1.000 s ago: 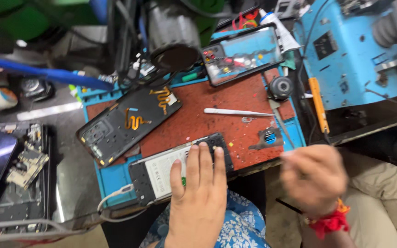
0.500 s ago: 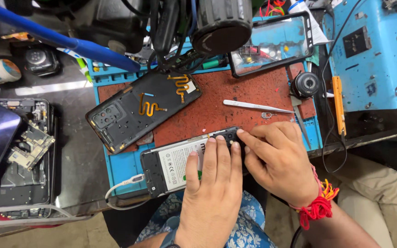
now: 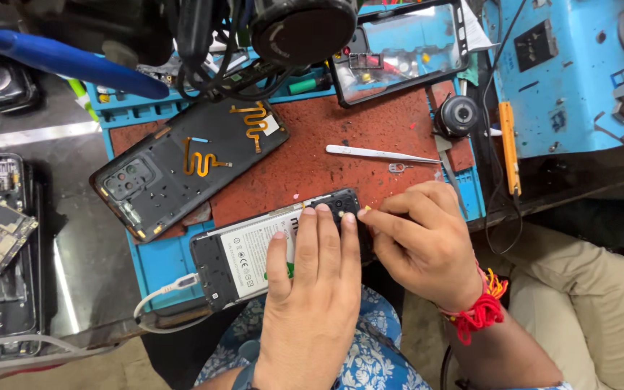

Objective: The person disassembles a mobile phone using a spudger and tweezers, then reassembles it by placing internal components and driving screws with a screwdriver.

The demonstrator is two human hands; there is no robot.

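Opened black phone with white battery, thin, stiff and fragile, lies at the red mat's near edge, pinned flat under the left hand; right hand pinches its top corner; edges judged safest.

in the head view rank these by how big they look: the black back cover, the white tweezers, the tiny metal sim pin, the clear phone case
Largest to smallest:
1. black back cover
2. clear phone case, close to the cover, so unsure
3. white tweezers
4. sim pin
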